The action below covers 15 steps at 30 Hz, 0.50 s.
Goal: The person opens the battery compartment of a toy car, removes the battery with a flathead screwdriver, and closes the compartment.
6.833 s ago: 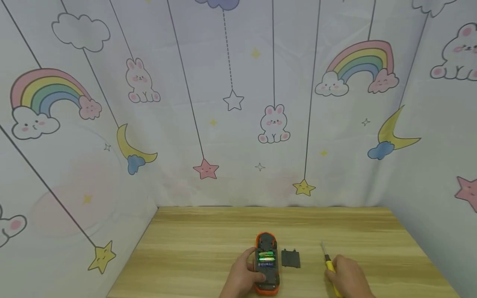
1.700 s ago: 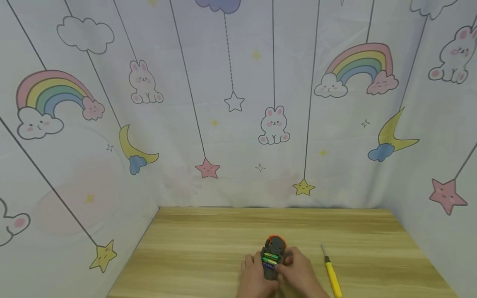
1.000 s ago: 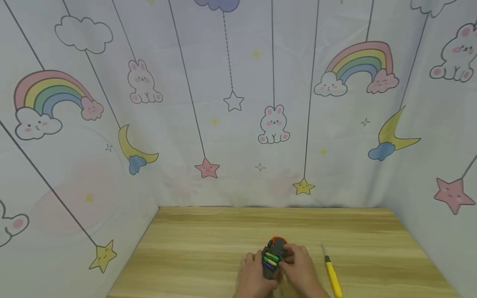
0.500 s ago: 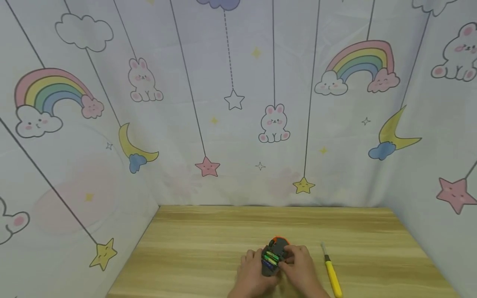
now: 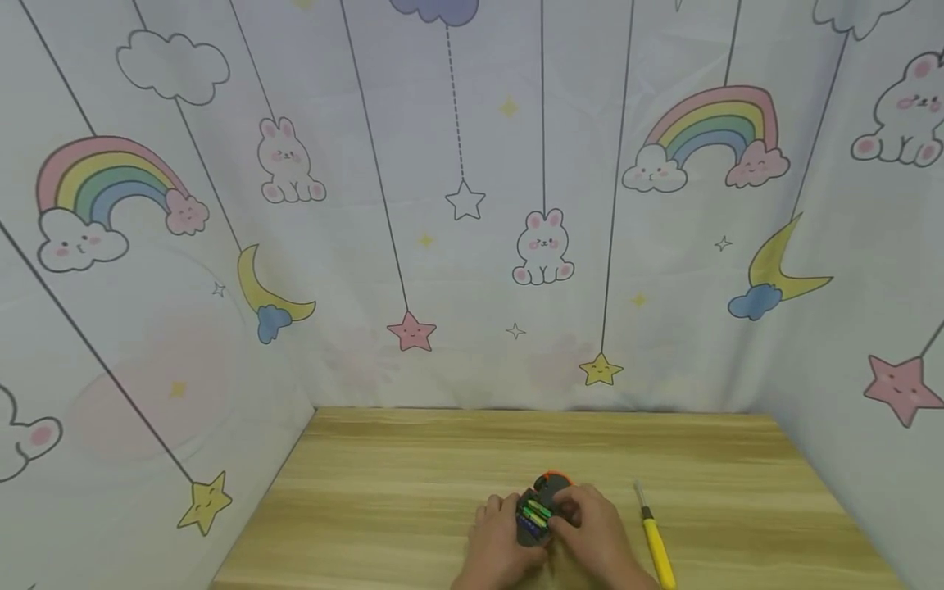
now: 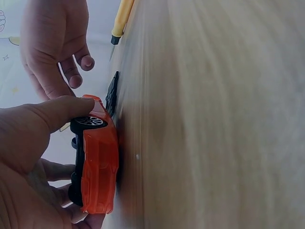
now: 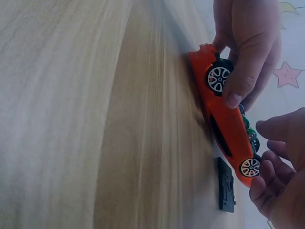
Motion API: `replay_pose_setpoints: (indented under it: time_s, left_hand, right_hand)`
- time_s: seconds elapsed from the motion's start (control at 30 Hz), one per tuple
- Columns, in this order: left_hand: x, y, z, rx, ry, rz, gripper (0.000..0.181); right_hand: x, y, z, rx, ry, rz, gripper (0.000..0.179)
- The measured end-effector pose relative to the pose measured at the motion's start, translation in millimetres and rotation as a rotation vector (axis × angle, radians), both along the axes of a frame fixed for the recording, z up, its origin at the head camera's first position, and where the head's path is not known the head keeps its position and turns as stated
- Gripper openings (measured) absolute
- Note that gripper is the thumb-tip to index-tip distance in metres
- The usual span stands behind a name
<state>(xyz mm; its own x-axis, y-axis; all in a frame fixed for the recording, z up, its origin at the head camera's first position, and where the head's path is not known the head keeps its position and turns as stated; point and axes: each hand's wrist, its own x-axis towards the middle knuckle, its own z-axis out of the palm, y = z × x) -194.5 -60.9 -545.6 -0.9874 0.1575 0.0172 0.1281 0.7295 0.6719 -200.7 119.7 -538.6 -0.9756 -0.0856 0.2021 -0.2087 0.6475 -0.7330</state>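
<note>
The fingers (image 6: pixel 57 112) of the left hand (image 5: pixel 501 545) are curled round an orange toy car (image 5: pixel 541 515), the thumb laid over a wheel as the left wrist view shows, so the car is gripped from its left side. The right hand (image 5: pixel 593 533) is set against the car's other side with its fingers (image 7: pixel 267 183) bent near a wheel; whether they actually pinch the car or only hover at it cannot be told. The car is held belly-up and tilted, its roof side on the wooden surface (image 5: pixel 383 492), near the front edge and between both hands. Its battery bay is seen open from the head view, with green cells (image 5: pixel 536 514) seated inside, so the loading of cells is judged done. The black cover (image 7: pixel 226 185) lies flat on the surface just beside the car, apart from it and not yet fitted; closing the bay is judged to be what is left, and probably fastening it too. A yellow screwdriver (image 5: pixel 653 545) lies untouched on the surface to the right of the right hand. A cartoon-printed cloth (image 5: pixel 472 205) is hung behind and to both sides.
</note>
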Motion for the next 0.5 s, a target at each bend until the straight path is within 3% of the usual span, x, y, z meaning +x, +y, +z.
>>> replay_pose_setpoints:
  time_s: [0.33, 0.5]
  left_hand:
    - [-1.7, -2.5, -3.1, 0.011, -0.006, -0.011, 0.088]
    - [-2.1, -2.8, -2.7, 0.011, -0.017, -0.013, 0.089]
  right_hand:
    - [-3.6, 0.4, 4.5, 0.025, 0.023, 0.101, 0.022]
    - [-6.0, -1.5, 3.6, 0.031, 0.013, 0.113, 0.022]
